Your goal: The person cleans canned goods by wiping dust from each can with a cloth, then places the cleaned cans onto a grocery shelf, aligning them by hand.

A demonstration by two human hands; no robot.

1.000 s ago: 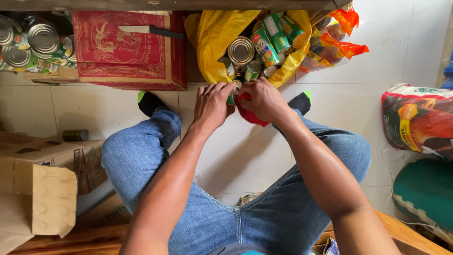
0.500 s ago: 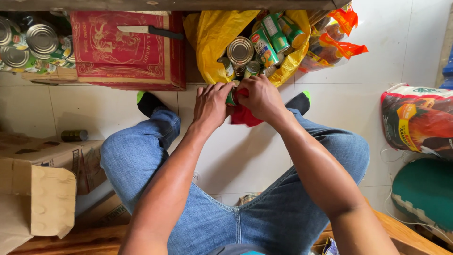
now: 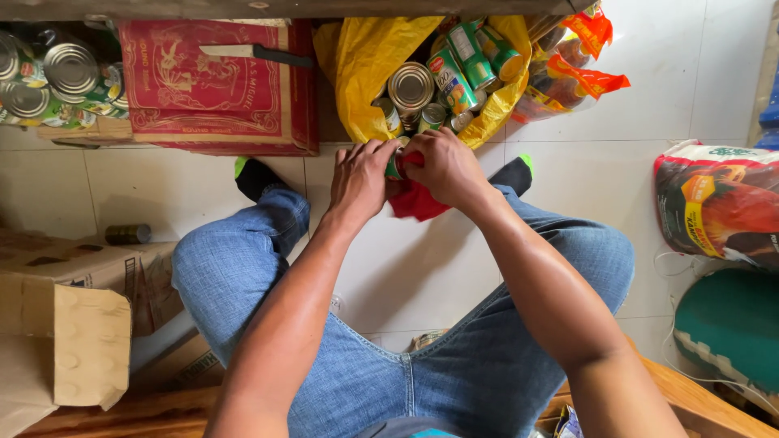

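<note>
My left hand and my right hand meet over the white tiled floor, between my knees. Together they grip a small green can. A red cloth is bunched in my right hand, pressed against the can and hanging below it. Just beyond my hands lies an open yellow bag with several tin cans spilling from it. Most of the held can is hidden by my fingers.
A red cardboard box with a knife on top stands at the back left. More cans sit far left. An open brown carton is near left, a lone can beside it. Printed sacks lie right.
My hands have stayed together on the can and shifted only slightly, with the red cloth working around it. Nothing else has moved.
</note>
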